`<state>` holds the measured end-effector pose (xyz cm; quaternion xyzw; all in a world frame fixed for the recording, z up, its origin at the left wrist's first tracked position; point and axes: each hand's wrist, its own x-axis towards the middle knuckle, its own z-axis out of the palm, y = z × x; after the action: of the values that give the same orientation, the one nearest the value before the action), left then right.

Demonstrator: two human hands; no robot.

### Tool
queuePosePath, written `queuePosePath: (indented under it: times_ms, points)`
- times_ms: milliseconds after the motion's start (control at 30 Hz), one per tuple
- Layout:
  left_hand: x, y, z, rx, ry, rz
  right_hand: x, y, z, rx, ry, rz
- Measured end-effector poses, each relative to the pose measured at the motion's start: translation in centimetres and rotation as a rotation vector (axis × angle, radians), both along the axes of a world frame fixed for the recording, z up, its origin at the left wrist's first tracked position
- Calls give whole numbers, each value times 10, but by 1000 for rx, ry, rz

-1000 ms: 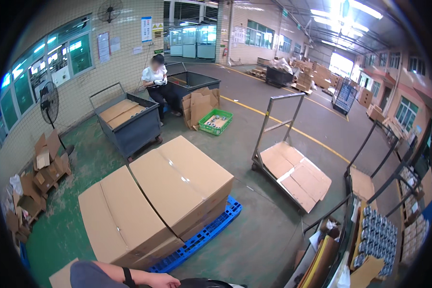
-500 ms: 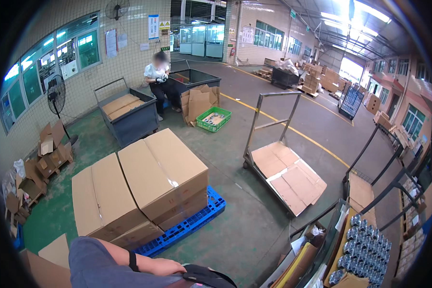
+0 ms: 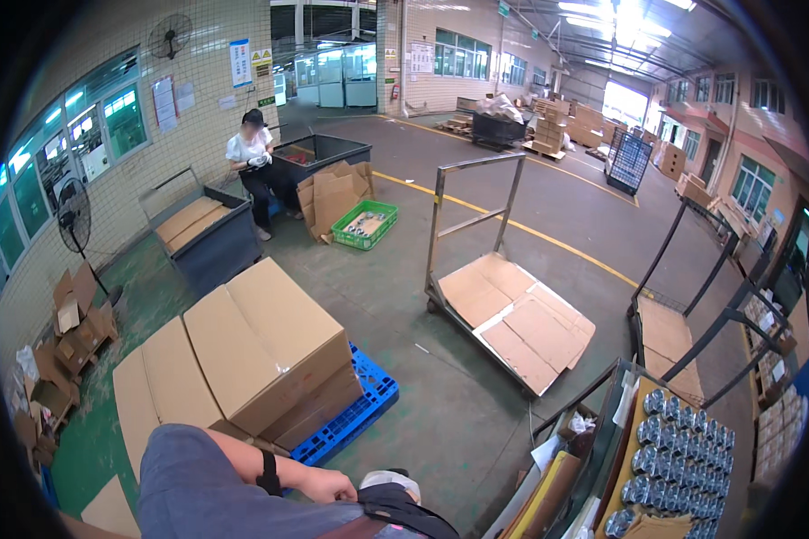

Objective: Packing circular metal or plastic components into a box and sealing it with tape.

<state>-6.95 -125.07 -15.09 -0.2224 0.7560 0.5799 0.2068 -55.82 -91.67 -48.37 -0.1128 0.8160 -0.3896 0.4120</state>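
My left hand (image 3: pixel 329 486) is at the lower edge, at the end of a bare forearm with a black wristband (image 3: pixel 268 471) and a grey-blue sleeve (image 3: pixel 175 476). Its fingers are curled beside a black strap or pouch (image 3: pixel 403 506) at my front. The fingertips are hidden, so what they hold, if anything, does not show. Just past the pouch, a small white and dark thing (image 3: pixel 392 482) is too unclear to name. My right hand is out of view. Large closed cardboard boxes (image 3: pixel 261 328) sit on a blue plastic pallet (image 3: pixel 368 386) ahead of my arm.
A cardboard-covered flat cart (image 3: pixel 521 323) stands at the middle right. Nearer, rows of shiny metal parts (image 3: pixel 665 458) lie at the lower right. Toward the wall, a seated person (image 3: pixel 252 162) works beside grey bins (image 3: pixel 211 242) and a green crate (image 3: pixel 366 225). A fan (image 3: pixel 74 216) stands left.
The whole view has swung a little to the right, so the surroundings sit further left. My left hand looks more curled. The white and dark thing has come into sight.
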Motion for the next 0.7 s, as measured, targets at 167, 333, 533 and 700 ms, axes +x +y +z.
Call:
queuePosePath:
  times_ms: [167, 333, 533, 700]
  points:
    - [-33, -51, 25, -248, 69, -213, 21, -50, -2, -26, -9, 9]
    - [-43, -71, 46, -366, 40, -254, 51, -100, -15, -72, -22, 24]
    - [-54, -71, 55, -364, -87, -134, 55, -119, -16, -128, 12, -32]
    - [-13, -61, -31, -254, -219, 88, 88, -84, -13, -146, 33, -195]
